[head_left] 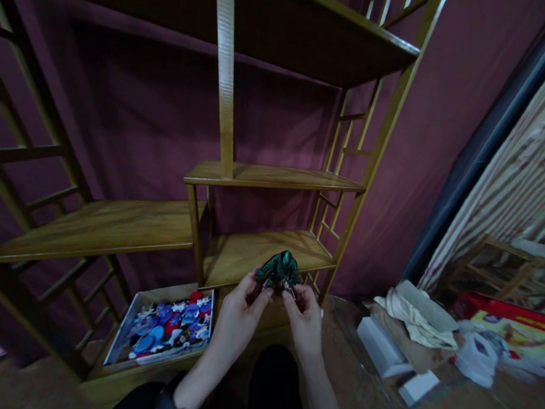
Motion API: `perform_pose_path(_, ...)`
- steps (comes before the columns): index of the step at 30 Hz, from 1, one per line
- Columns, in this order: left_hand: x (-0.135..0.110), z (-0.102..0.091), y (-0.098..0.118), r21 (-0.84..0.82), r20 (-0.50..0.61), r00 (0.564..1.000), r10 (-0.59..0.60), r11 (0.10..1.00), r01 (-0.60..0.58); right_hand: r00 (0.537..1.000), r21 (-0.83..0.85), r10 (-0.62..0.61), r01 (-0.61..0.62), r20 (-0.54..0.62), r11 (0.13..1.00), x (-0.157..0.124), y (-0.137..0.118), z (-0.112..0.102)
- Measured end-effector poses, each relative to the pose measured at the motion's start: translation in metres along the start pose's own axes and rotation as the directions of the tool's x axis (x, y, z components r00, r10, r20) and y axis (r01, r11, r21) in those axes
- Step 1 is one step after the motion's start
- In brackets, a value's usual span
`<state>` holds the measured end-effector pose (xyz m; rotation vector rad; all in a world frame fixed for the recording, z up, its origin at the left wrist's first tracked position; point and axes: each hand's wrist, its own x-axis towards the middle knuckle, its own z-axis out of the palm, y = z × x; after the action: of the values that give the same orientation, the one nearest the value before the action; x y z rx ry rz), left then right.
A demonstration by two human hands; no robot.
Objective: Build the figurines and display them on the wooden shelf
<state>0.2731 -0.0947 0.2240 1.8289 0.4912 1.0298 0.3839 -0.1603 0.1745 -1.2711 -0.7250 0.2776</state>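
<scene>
Between my two hands is a small dark green, shiny figurine. My left hand grips its left side, thumb in front and fingers behind. On the other side my right hand pinches it in the same way. The figurine is held up in front of the lower wooden shelf board, apart from it as far as I can see. Its finer shape is too dark to make out. A dark band circles my left wrist.
A white box of blue, red and white small pieces sits at the lower left. The wooden shelving unit stands against a purple wall. To the right lie white boxes, cloth, a plastic bag and a red-yellow box.
</scene>
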Motion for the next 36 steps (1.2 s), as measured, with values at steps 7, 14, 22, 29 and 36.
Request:
perform_pose_path(7,-0.004,-0.001,0.002,0.212,-0.058,0.997,-0.042,0.976,0.054,0.997,0.071,0.067,-0.069,0.028,0.995,-0.003,0.005,-0.004)
perform_pose_path(14,0.005,0.003,-0.012,-0.067,0.010,0.989,-0.148,0.987,0.149,0.999,-0.058,-0.001,-0.002,-0.052,0.998,-0.012,-0.007,-0.009)
perform_pose_path(22,0.007,0.009,-0.009,-0.337,0.047,0.966,-0.253,0.907,0.254,0.994,-0.199,-0.098,0.088,-0.043,0.976,-0.015,-0.019,-0.014)
perform_pose_path(29,-0.002,0.006,-0.009,0.054,0.004,0.996,-0.094,0.994,0.094,1.000,0.010,0.015,-0.015,0.012,1.000,-0.012,-0.007,-0.010)
perform_pose_path(36,-0.011,0.003,0.005,0.506,0.067,0.995,0.078,0.857,-0.101,0.998,0.121,0.037,-0.042,0.047,0.992,-0.009,0.007,-0.004)
